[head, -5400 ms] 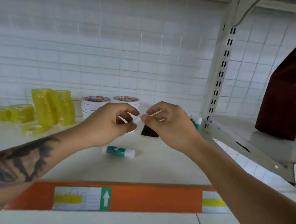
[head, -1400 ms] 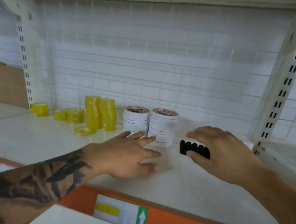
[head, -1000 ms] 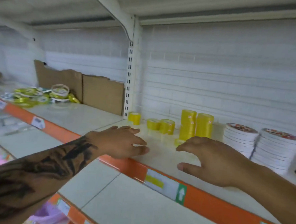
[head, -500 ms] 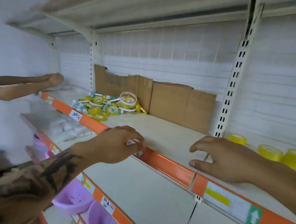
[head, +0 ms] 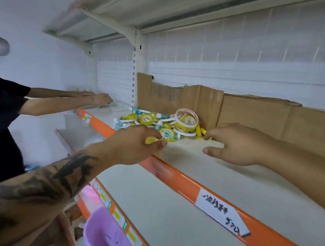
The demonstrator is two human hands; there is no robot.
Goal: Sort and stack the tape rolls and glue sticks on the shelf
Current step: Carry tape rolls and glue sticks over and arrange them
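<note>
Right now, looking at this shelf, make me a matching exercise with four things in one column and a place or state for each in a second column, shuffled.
Things:
1. left hand
2. right hand
3. torn cardboard
4. purple tub

Place or state:
A. stands against the back wall behind the pile of tape rolls and glue sticks
B. on the lower level, under the orange shelf edge
C. pinches a small yellow tape roll
D. fingers spread over the shelf board, holding nothing

Pairs: 1-C, 2-D, 3-A, 4-B
</note>
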